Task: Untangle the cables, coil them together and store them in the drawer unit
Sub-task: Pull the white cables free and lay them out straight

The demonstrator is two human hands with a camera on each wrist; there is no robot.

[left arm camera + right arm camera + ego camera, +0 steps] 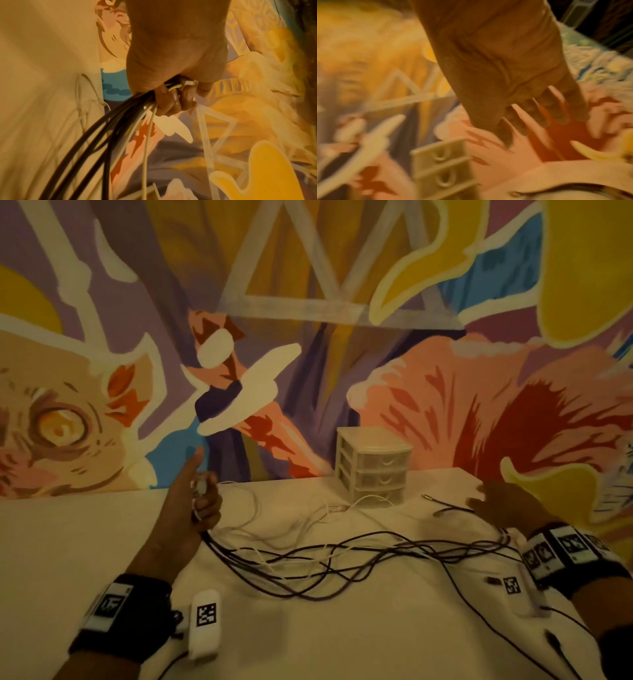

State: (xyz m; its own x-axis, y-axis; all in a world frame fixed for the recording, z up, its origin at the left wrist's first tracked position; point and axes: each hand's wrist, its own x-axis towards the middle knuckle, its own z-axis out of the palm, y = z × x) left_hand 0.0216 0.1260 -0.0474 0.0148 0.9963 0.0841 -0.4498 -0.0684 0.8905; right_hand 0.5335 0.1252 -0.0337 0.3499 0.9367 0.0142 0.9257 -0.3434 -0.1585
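My left hand [197, 505] grips a bunch of dark and white cables [109, 135] with a white plug end [188, 83] between the fingers, thumb stuck up. From it the dark cables [342, 563] trail rightward in loose loops across the white table [68, 542], mixed with thin white cables [274, 518]. My right hand [503, 503] hovers at the table's right, fingers spread and holding nothing, above a dark cable end [442, 503]. The white three-drawer unit [373, 465] stands at the back against the wall, all drawers closed; it shows blurred in the right wrist view [443, 169].
A painted mural wall [308, 337] rises right behind the table. White tagged devices lie near the front edge, one by my left wrist [205, 625] and one by my right wrist [517, 587]. A dark cable runs off the front right.
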